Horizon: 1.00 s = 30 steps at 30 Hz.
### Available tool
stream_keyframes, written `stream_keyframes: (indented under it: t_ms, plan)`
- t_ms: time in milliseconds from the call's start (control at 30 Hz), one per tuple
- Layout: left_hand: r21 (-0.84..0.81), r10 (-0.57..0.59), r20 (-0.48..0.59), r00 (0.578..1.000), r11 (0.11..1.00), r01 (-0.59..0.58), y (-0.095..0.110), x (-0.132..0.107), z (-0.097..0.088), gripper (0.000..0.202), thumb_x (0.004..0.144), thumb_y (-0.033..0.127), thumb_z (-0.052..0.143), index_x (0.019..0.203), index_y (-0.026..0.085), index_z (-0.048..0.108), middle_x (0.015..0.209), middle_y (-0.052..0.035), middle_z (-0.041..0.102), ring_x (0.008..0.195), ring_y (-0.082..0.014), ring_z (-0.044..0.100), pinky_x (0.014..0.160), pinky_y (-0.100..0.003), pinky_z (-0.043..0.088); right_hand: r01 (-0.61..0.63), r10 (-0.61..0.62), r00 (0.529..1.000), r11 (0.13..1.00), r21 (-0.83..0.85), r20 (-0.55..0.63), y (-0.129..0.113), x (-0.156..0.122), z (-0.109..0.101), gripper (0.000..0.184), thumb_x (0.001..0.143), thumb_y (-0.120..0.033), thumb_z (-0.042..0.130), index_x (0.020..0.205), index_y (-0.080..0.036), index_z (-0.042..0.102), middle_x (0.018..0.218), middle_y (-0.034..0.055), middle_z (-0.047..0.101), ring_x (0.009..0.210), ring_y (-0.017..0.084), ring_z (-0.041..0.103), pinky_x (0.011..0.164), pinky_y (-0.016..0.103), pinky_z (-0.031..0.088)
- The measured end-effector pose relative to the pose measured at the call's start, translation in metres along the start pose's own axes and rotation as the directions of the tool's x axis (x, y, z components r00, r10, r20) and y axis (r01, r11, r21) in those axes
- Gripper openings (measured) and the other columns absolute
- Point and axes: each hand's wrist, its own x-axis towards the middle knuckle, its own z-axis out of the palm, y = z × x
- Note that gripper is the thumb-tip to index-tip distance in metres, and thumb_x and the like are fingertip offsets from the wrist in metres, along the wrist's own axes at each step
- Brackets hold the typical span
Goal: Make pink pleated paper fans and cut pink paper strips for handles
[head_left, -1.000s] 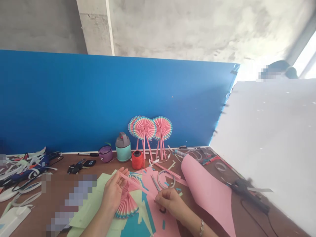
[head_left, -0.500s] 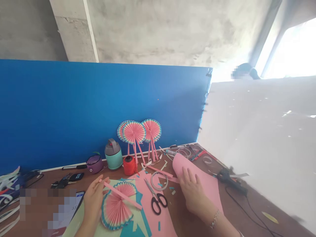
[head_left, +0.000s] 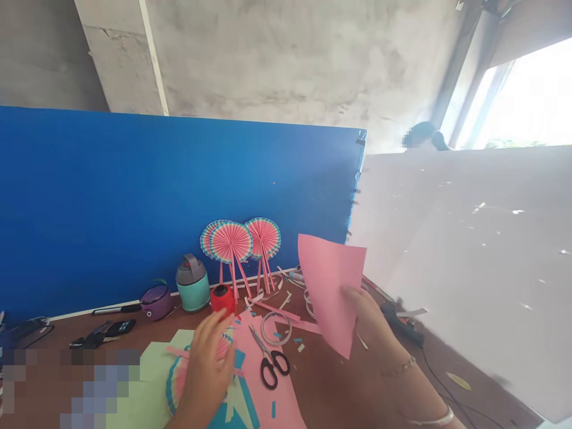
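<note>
My right hand (head_left: pixel 369 316) grips a sheet of pink paper (head_left: pixel 330 280) by its right edge, thumb in front, the sheet raised and slightly curved. My left hand (head_left: pixel 210 363) hovers with fingers apart over a round pleated paper fan (head_left: pixel 176 387), hiding much of it. The fan is pink with a blue edge. Across it lies a pink paper strip (head_left: pixel 179 352), partly behind my left hand. Black-handled scissors (head_left: pixel 270 363) rest with open blades on more pink paper (head_left: pixel 279 408), touching or close to a roll of clear tape (head_left: pixel 277 329).
Finished pleated fans (head_left: pixel 231 241) lean on the blue partition (head_left: pixel 134 196). Before it stand a teal flask (head_left: pixel 193 289), a red container (head_left: pixel 222 299) and a purple pot (head_left: pixel 156 302). A dark tool with a cord (head_left: pixel 404 325) lies at right. A person's head shows beyond the white partition (head_left: pixel 456 238).
My right hand has lifted the pink sheet off the table. My left hand has let go of the pink strip and moved right, over the fan. The view has shifted slightly right.
</note>
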Motion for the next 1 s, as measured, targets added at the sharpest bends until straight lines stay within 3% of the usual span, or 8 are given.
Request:
stream_keyframes:
  t_ms: [67, 200, 300, 433, 600, 733, 833, 1000]
  plan:
    - [0.013, 0.18, 0.157, 0.971, 0.983, -0.184, 0.021, -0.006, 0.008, 0.047, 0.083, 0.024, 0.046, 0.13, 0.028, 0.043, 0.139, -0.0063, 0.043, 0.13, -0.0265, 0.034, 0.103, -0.047, 0.034, -0.186, 0.178, 0.98, 0.978, 0.092, 0.093, 0.007, 0.002, -0.001, 0.036, 0.074, -0.036, 0.061, 0.102, -0.014, 0.059, 0.097, 0.0127, 0.068, 0.085, 0.028, 0.064, 0.071, 0.038, 0.052]
    - [-0.069, 0.324, 0.481, 0.814, 0.94, -0.334, 0.051, -0.013, 0.027, 0.071, 0.08, 0.018, 0.051, 0.142, 0.031, 0.02, 0.152, -0.0033, 0.017, 0.139, -0.0276, 0.012, 0.108, -0.051, 0.024, -0.492, 0.434, 0.849, 0.857, 0.152, 0.302, 0.028, 0.013, -0.004, 0.034, 0.07, -0.027, 0.063, 0.099, -0.01, 0.057, 0.092, 0.0165, 0.069, 0.083, 0.029, 0.066, 0.075, 0.042, 0.053]
    - [-0.108, 0.243, 0.701, 0.67, 0.966, -0.237, 0.067, -0.013, 0.044, 0.09, 0.073, 0.033, 0.063, 0.145, 0.024, 0.009, 0.153, -0.0081, 0.004, 0.139, -0.0302, 0.005, 0.109, -0.053, 0.021, -0.435, 0.386, 0.868, 0.895, 0.103, 0.312, 0.049, 0.02, -0.01, 0.031, 0.068, -0.023, 0.063, 0.097, -0.011, 0.057, 0.091, 0.0152, 0.069, 0.079, 0.028, 0.067, 0.071, 0.04, 0.054]
    - [-0.056, 0.117, 0.818, 0.563, 0.991, -0.124, 0.074, -0.012, 0.059, 0.091, 0.075, 0.041, 0.059, 0.145, 0.017, 0.005, 0.152, -0.0113, 0.004, 0.139, -0.0293, 0.004, 0.111, -0.05, 0.016, -0.273, 0.276, 0.952, 0.961, -0.045, 0.129, 0.07, 0.025, -0.013, 0.019, 0.066, -0.02, 0.06, 0.084, -0.014, 0.059, 0.076, 0.0096, 0.07, 0.065, 0.024, 0.066, 0.056, 0.032, 0.052]
    - [-0.048, 0.136, 0.798, 0.587, 0.985, -0.164, 0.059, -0.015, 0.061, 0.069, 0.088, 0.046, 0.037, 0.144, 0.017, 0.012, 0.152, -0.0062, 0.014, 0.139, -0.0239, 0.011, 0.113, -0.045, 0.015, -0.208, 0.206, 0.973, 0.978, 0.009, 0.108, 0.07, 0.024, -0.014, 0.019, 0.067, -0.024, 0.059, 0.083, -0.014, 0.061, 0.076, 0.0085, 0.071, 0.068, 0.025, 0.066, 0.057, 0.031, 0.051]
    - [0.0, 0.142, 0.765, 0.628, 0.975, -0.22, 0.043, -0.016, 0.055, 0.05, 0.092, 0.029, 0.023, 0.142, 0.02, 0.025, 0.15, -0.0037, 0.024, 0.137, -0.0209, 0.02, 0.111, -0.045, 0.019, -0.292, 0.2, 0.915, 0.927, 0.235, 0.35, 0.061, 0.018, -0.022, 0.038, 0.07, -0.037, 0.062, 0.1, -0.013, 0.062, 0.103, 0.0145, 0.068, 0.091, 0.031, 0.064, 0.076, 0.041, 0.052]
    - [0.017, 0.168, 0.76, 0.628, 0.96, -0.278, 0.035, -0.015, 0.054, 0.056, 0.086, 0.012, 0.027, 0.14, 0.023, 0.029, 0.149, 0.0, 0.028, 0.137, -0.0199, 0.021, 0.112, -0.045, 0.016, -0.369, 0.174, 0.838, 0.879, 0.302, 0.516, 0.059, 0.014, -0.024, 0.039, 0.072, -0.037, 0.06, 0.103, -0.013, 0.062, 0.106, 0.0152, 0.067, 0.096, 0.031, 0.063, 0.085, 0.043, 0.049]
    - [0.087, 0.144, 0.715, 0.684, 0.953, -0.291, 0.031, -0.012, 0.054, 0.069, 0.072, -0.001, 0.034, 0.136, 0.025, 0.037, 0.143, 0.0012, 0.039, 0.135, -0.0225, 0.025, 0.112, -0.049, 0.013, -0.344, 0.232, 0.854, 0.923, 0.171, 0.465, 0.068, 0.014, -0.014, 0.028, 0.07, -0.029, 0.064, 0.092, -0.012, 0.064, 0.089, 0.0122, 0.071, 0.077, 0.026, 0.067, 0.072, 0.037, 0.052]
